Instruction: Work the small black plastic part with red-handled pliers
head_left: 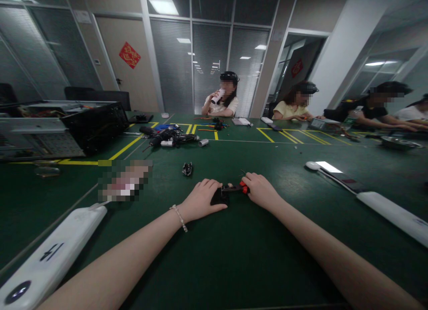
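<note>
In the middle of the green table, my left hand (202,198) grips a small black part (219,196) between its thumb and fingers, holding it down on the tabletop. My right hand (260,190) is closed around the red handles of a pair of pliers (238,188). The dark jaws point left and meet the edge of the black part; whether they bite on it I cannot tell. Beyond my left hand lies a small black and silver component (187,169), apart from both hands.
An open computer case (96,127) stands at the left. Tools and cables (170,135) are heaped toward the back. White devices (56,252) lie left and right of my arms. Across the table a person (220,100) drinks; other people (294,105) sit at the right.
</note>
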{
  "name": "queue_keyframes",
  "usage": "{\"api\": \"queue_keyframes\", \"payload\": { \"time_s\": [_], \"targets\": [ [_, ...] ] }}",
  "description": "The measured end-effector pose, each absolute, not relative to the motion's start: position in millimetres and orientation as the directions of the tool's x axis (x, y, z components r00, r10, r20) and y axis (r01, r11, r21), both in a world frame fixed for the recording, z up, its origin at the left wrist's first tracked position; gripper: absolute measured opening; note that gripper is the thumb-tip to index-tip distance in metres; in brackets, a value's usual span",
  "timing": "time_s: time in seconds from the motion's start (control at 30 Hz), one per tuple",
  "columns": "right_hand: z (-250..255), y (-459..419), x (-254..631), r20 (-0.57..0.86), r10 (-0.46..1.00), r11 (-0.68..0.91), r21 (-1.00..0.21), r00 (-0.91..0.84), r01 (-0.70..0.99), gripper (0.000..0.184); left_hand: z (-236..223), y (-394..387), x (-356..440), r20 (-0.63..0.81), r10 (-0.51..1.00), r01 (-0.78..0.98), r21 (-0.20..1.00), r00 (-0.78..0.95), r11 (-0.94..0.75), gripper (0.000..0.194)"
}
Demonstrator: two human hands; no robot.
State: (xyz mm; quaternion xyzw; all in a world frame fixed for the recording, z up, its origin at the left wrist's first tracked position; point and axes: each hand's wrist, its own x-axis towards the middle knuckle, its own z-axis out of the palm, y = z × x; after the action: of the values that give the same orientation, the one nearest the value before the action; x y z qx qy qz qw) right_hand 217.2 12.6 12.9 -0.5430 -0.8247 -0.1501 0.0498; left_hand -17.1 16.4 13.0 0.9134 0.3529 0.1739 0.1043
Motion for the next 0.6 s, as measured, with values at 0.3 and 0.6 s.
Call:
{"api": "queue_keyframes", "payload": {
  "time_s": [0.3,0.6],
  "targets": [
    [13.4,12.7,218.2,0.252,0.87,0.386,0.188,-0.424,0.903,0.03,14.6,16.3,-17.5,0.216,0.689,0.617,0.318,0.692,-0.72,0.059],
    [13.6,12.2,216.6,0.247,0.883,0.354,0.206,-0.399,0.912,0.031,15.7,14.9,-16.4,0.234,0.683,0.612,0.31,0.692,-0.727,0.055]
  ]
}}
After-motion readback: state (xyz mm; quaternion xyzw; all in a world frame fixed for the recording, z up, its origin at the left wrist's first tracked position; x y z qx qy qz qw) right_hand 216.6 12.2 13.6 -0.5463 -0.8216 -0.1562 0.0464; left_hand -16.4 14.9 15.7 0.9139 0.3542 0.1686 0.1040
